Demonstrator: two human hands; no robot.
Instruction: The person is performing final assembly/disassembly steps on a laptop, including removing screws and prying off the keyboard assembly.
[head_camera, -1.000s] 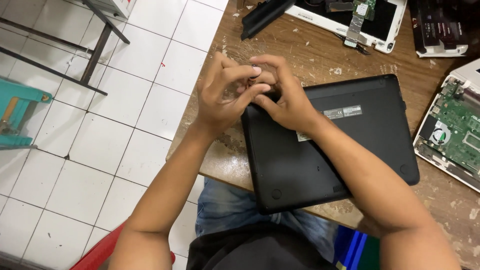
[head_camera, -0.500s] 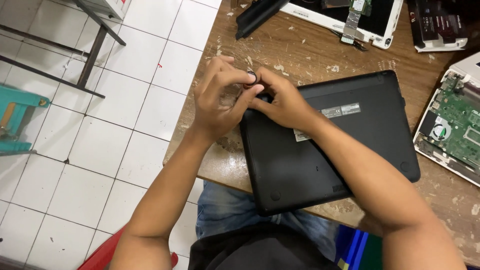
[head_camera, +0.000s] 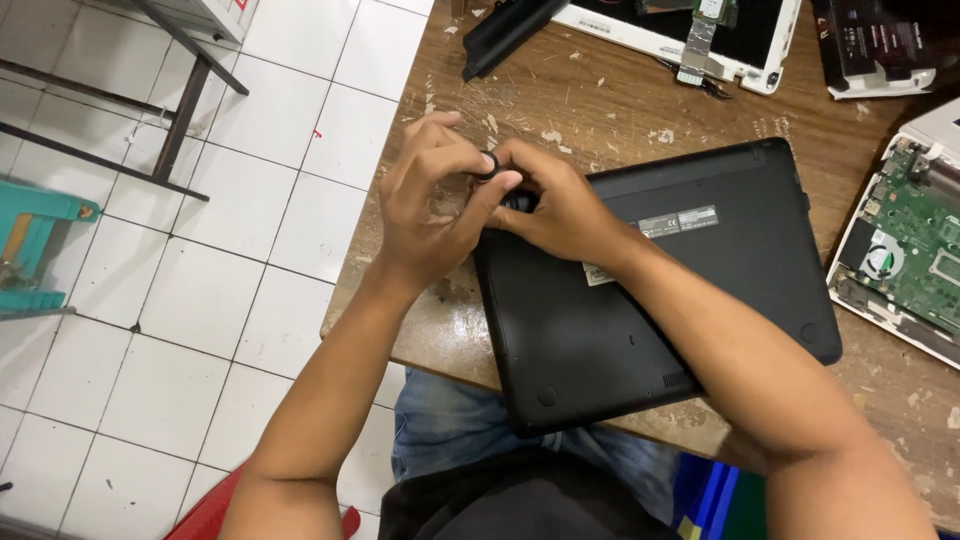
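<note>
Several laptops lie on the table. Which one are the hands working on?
The black laptop, closed and lying bottom up at the near edge. Both hands meet at its left corner. The white ones, far and right, are opened and untouched.

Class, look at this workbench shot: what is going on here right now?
A person sits at a worn wooden table with a black laptop lying underside up. The left hand and right hand meet at the laptop's near-left corner, pinching something small and dark; what it is cannot be told. An opened machine with a green circuit board lies to the right, and a white opened device lies farther back.
</note>
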